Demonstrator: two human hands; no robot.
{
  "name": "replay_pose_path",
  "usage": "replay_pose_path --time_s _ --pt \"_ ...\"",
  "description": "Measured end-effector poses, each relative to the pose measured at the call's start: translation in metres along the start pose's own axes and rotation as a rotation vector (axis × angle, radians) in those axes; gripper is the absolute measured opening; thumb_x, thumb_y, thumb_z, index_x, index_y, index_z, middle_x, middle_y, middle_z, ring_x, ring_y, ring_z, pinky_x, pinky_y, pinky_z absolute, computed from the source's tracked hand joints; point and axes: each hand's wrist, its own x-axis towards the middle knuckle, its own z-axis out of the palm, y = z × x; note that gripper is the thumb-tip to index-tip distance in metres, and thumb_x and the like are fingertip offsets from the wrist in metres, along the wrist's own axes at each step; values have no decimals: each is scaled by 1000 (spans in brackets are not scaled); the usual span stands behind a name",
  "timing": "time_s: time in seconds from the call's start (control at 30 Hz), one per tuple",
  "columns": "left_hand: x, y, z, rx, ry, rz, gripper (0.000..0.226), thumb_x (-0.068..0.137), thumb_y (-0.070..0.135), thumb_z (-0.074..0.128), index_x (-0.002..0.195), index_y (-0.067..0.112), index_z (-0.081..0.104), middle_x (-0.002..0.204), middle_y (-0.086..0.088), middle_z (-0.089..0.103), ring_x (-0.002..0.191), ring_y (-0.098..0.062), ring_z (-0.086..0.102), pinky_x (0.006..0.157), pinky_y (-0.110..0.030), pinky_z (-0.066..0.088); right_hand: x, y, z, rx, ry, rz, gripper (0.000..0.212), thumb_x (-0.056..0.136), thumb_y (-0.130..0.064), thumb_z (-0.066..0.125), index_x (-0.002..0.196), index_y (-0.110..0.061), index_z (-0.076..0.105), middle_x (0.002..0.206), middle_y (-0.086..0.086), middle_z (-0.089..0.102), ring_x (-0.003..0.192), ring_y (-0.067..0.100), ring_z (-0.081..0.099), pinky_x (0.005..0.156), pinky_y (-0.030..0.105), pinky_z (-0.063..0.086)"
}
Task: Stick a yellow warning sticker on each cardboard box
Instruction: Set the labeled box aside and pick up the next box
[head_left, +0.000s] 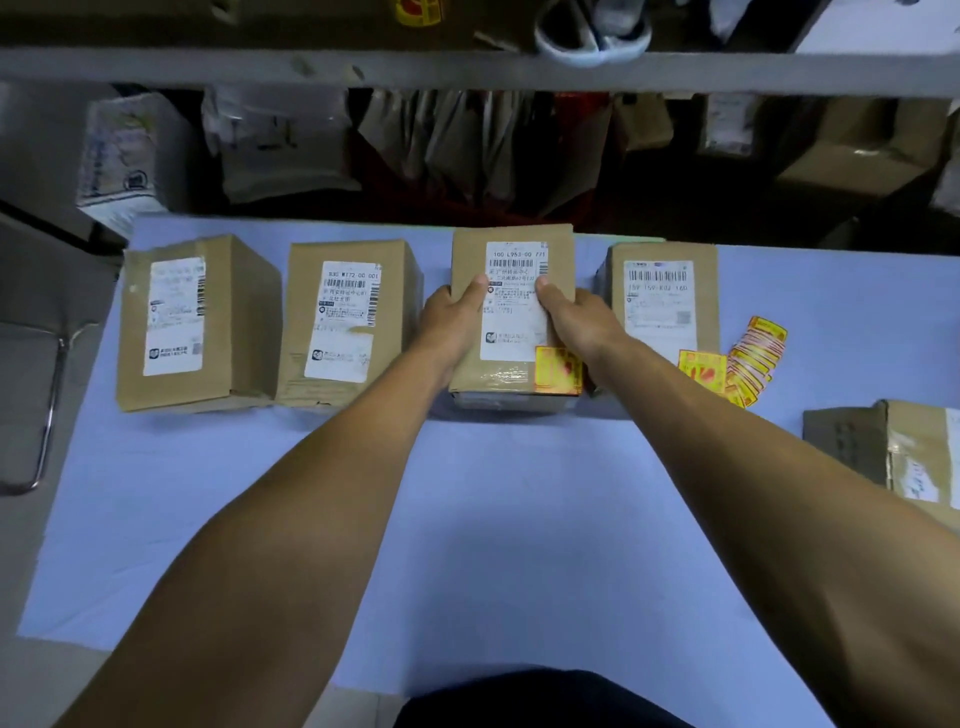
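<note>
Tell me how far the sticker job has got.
Done: the third box and the fourth box show yellow stickers. In hand: left hand and right hand grip the third box. Left: the two left boxes and, seemingly, the right-edge box.

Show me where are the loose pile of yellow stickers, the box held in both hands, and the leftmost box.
pile of yellow stickers (753, 358), head view, middle of pile.
held box (511, 374), head view, taped near edge.
leftmost box (174, 317), head view, white label.
</note>
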Motion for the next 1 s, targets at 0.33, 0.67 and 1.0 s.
replay_pose_path --time_s 0.33,0.67,1.0 --pt "0 2 -3 80 36 86 44 94 53 55 121 19 61 114 2 71 105 -20 67 94 -36 53 -2 -4 1 -97 50 -48 60 94 -59 47 134 -15 55 131 5 63 117 28 60 102 46 48" --pt "-74 22 -26 448 186 365 44 101 36 51 136 9 56 136 -11 60 121 -26 55 82 -23 36 -66 -9 -22 -549 187 -494 48 97 -28 53 138 -3 49 142 18 54 130 37 48 99 40 41" --pt "-124 -26 -107 1097 260 431 58 103 44 39 155 20 30 165 -10 19 153 -30 11 120 -48 14 -117 -8 18 -764 86 -689 58 96 -28 53 149 -8 40 151 14 45 139 33 39 110 39 34"
